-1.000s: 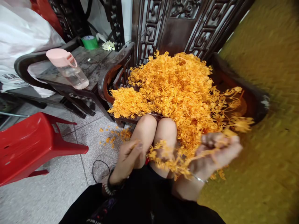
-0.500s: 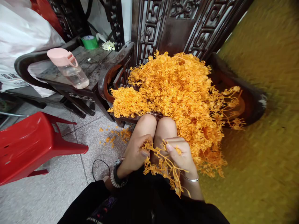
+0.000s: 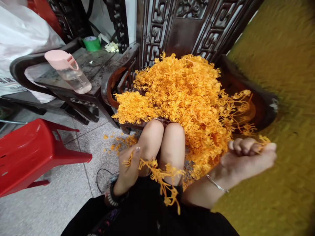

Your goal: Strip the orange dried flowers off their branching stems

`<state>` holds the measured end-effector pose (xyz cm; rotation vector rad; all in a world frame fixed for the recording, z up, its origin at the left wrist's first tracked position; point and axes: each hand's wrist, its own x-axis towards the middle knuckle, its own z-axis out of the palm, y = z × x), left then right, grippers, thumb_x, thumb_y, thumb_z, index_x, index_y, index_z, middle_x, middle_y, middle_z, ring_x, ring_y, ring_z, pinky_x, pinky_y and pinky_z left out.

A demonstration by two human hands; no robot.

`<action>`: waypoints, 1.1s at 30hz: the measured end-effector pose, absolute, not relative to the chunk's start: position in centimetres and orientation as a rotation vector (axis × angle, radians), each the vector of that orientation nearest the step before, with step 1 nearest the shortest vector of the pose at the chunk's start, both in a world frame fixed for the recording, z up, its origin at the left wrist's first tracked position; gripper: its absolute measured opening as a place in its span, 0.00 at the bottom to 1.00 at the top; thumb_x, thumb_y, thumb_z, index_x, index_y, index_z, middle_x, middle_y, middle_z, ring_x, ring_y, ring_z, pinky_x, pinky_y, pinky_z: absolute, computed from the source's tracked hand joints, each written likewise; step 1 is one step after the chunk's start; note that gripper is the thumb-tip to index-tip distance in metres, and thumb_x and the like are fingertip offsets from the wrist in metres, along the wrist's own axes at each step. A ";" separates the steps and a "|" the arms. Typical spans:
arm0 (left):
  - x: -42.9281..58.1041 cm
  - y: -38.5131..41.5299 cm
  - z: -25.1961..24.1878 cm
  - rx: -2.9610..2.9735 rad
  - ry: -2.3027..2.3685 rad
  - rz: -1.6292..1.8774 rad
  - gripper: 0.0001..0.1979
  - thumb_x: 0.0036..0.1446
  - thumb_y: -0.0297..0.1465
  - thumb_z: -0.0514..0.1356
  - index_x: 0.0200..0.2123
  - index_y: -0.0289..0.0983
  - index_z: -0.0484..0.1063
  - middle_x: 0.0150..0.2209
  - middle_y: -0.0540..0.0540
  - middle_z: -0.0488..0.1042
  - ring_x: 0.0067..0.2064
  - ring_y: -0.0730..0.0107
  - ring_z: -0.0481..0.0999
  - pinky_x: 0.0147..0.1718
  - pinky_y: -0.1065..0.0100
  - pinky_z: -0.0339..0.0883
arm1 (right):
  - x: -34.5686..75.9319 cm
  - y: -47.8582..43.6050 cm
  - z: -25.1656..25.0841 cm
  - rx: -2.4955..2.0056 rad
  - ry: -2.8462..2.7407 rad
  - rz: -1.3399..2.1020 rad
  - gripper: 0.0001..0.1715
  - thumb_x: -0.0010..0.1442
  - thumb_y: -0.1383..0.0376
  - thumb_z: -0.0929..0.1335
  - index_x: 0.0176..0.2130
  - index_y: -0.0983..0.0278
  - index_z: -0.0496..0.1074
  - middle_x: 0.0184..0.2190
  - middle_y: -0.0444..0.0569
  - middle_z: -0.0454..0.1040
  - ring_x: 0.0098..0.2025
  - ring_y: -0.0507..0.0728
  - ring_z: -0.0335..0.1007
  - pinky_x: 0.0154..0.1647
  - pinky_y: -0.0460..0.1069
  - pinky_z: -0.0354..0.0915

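Observation:
My left hand (image 3: pixel 129 168) is closed on a branching orange plastic flower stem (image 3: pixel 162 177), which hangs to the right across my lap. A bit of orange pokes out between its fingers. Out to the right, my right hand (image 3: pixel 248 155) is closed, pinching a small orange sprig (image 3: pixel 263 141) between thumb and fingers. In front of my knees a large heap of orange plastic flowers (image 3: pixel 182 88) covers the seat of a dark carved wooden chair (image 3: pixel 187 31) and spills over its front edge. A smaller orange pile (image 3: pixel 133 106) lies at the heap's left.
A pink-lidded bottle (image 3: pixel 71 73) and green tape roll (image 3: pixel 92 43) are on a dark wooden side table (image 3: pixel 95 64). A red plastic stool (image 3: pixel 36 147) stands at left. Orange scraps (image 3: pixel 123 142) litter the floor. A white bag (image 3: pixel 27 36) fills the upper left; a yellow-brown surface (image 3: pixel 278 82) borders the right.
My right hand has moved away from the left hand, out to the right, carrying a small sprig. My left hand has shifted slightly left and down with the branching stem.

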<state>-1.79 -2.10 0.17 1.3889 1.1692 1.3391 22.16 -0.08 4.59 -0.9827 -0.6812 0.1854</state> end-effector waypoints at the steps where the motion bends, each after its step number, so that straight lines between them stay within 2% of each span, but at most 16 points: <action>1: -1.9 -1.9 0.3 1.397 1.170 1.338 0.21 0.64 0.37 0.48 0.19 0.37 0.54 0.18 0.52 0.55 0.21 0.76 0.57 0.23 0.68 0.49 | 22.5 -0.1 4.7 -0.969 -0.682 0.252 0.22 0.57 0.60 0.61 0.16 0.61 0.49 0.13 0.38 0.42 0.16 0.48 0.33 0.17 0.47 0.36; 5: -0.5 -0.6 0.8 1.425 1.070 1.314 0.21 0.64 0.37 0.49 0.19 0.37 0.53 0.18 0.54 0.53 0.21 0.77 0.55 0.22 0.68 0.47 | 20.1 -0.9 3.0 -1.031 -0.868 0.607 0.27 0.57 0.57 0.64 0.14 0.62 0.50 0.13 0.39 0.48 0.17 0.48 0.43 0.18 0.47 0.44; 8: 0.7 -0.1 1.0 1.476 1.063 1.244 0.21 0.64 0.38 0.48 0.20 0.37 0.53 0.18 0.53 0.54 0.21 0.76 0.56 0.23 0.68 0.48 | 17.1 -1.6 1.5 -1.173 -1.151 0.714 0.26 0.60 0.59 0.63 0.16 0.63 0.52 0.15 0.40 0.50 0.19 0.48 0.45 0.21 0.47 0.45; 11: 1.0 0.0 1.1 1.515 1.061 1.156 0.21 0.64 0.39 0.49 0.20 0.37 0.53 0.18 0.53 0.54 0.21 0.75 0.56 0.23 0.68 0.47 | 15.6 -1.8 1.4 -1.180 -1.497 0.811 0.23 0.63 0.61 0.60 0.19 0.63 0.53 0.17 0.41 0.52 0.21 0.48 0.48 0.23 0.47 0.49; 17: 1.6 0.4 0.8 1.592 1.045 1.175 0.19 0.64 0.38 0.48 0.21 0.38 0.55 0.19 0.53 0.57 0.22 0.75 0.56 0.23 0.68 0.47 | 14.6 -1.8 2.1 -1.118 -1.822 0.881 0.12 0.63 0.66 0.59 0.28 0.63 0.61 0.23 0.44 0.64 0.26 0.50 0.60 0.29 0.47 0.57; 22: 1.4 1.0 0.6 1.670 1.079 1.147 0.20 0.64 0.39 0.47 0.21 0.38 0.54 0.19 0.53 0.55 0.22 0.74 0.56 0.25 0.67 0.47 | 14.3 -2.1 2.2 -1.212 -1.926 0.861 0.07 0.61 0.66 0.62 0.30 0.63 0.62 0.25 0.44 0.66 0.28 0.50 0.61 0.30 0.46 0.57; 27: 0.5 0.7 1.0 1.601 0.923 1.003 0.23 0.65 0.42 0.40 0.20 0.38 0.54 0.18 0.53 0.54 0.22 0.74 0.55 0.25 0.67 0.48 | 13.6 -2.2 2.1 -1.138 -1.753 1.011 0.16 0.63 0.64 0.60 0.23 0.63 0.57 0.19 0.41 0.58 0.22 0.48 0.54 0.24 0.45 0.52; 30: 0.4 0.7 1.0 1.426 0.816 1.013 0.25 0.64 0.46 0.41 0.20 0.37 0.55 0.18 0.53 0.53 0.21 0.75 0.53 0.22 0.67 0.47 | 13.1 -2.4 1.8 -1.058 -1.642 1.035 0.19 0.62 0.61 0.60 0.21 0.63 0.55 0.17 0.40 0.54 0.21 0.48 0.50 0.22 0.46 0.50; 33: 0.2 1.7 0.8 1.057 0.672 1.114 0.28 0.61 0.51 0.40 0.18 0.38 0.50 0.15 0.55 0.47 0.17 0.77 0.47 0.17 0.70 0.44 | 12.9 -3.0 1.4 -1.020 -1.583 1.039 0.22 0.62 0.57 0.59 0.20 0.62 0.54 0.15 0.40 0.53 0.19 0.48 0.48 0.21 0.47 0.49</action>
